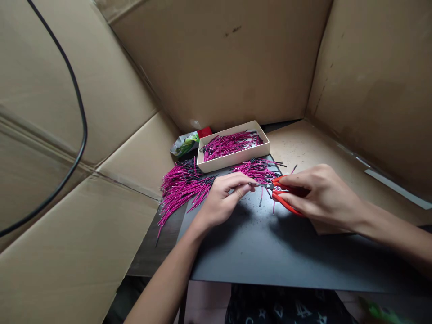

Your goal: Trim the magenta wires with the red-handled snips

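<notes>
The right hand (322, 195) grasps the red-handled scissors (271, 185), its fingers around the handles and the blades pointing left. The left hand (226, 195) is just beside the blade tips, thumb and forefinger pinched together; whether they grip a wire cannot be told. Both hands are above the grey bench (243, 261). Pink wires with black ends lie in a left pile (182, 186), beyond the left hand, and in a right pile (258, 170) on the near side of the box (236, 160). More wires (232, 145) fill this open box. A green and red packet (185, 144) lies at its far left. Cardboard (216, 67) stands around the bench, with a black cable (79, 99) at far left.
</notes>
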A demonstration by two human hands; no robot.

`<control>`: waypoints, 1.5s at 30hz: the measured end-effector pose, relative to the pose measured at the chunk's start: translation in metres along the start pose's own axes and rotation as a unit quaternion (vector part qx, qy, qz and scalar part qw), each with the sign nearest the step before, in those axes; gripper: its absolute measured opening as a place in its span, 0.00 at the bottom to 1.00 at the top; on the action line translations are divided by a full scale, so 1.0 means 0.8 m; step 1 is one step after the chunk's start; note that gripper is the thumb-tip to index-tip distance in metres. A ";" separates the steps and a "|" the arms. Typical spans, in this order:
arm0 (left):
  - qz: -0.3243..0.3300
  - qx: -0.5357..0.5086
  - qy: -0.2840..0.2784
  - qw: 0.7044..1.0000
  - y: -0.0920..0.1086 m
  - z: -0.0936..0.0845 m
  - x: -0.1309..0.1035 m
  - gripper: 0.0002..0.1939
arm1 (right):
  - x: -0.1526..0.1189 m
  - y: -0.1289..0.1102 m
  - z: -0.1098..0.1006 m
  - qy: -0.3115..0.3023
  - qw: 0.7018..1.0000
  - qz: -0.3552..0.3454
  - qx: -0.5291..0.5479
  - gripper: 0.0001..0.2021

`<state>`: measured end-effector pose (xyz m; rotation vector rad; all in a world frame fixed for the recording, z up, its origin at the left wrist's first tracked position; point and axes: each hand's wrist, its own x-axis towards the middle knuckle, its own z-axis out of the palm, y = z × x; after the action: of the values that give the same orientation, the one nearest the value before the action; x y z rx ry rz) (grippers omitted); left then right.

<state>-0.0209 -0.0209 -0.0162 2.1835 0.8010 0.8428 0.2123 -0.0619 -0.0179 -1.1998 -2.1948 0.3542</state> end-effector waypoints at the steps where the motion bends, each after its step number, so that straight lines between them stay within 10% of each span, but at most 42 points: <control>1: -0.001 0.000 0.000 1.000 0.000 0.000 0.000 0.10 | 0.000 0.000 0.000 0.004 1.000 0.003 -0.001 0.10; 45: 0.013 0.008 0.003 1.000 0.001 -0.003 0.001 0.11 | 0.000 -0.005 0.001 0.010 1.000 0.016 0.000 0.07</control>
<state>-0.0219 -0.0202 -0.0144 2.2114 0.7866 0.8582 0.2087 -0.0641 -0.0163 -1.2348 -2.1606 0.3546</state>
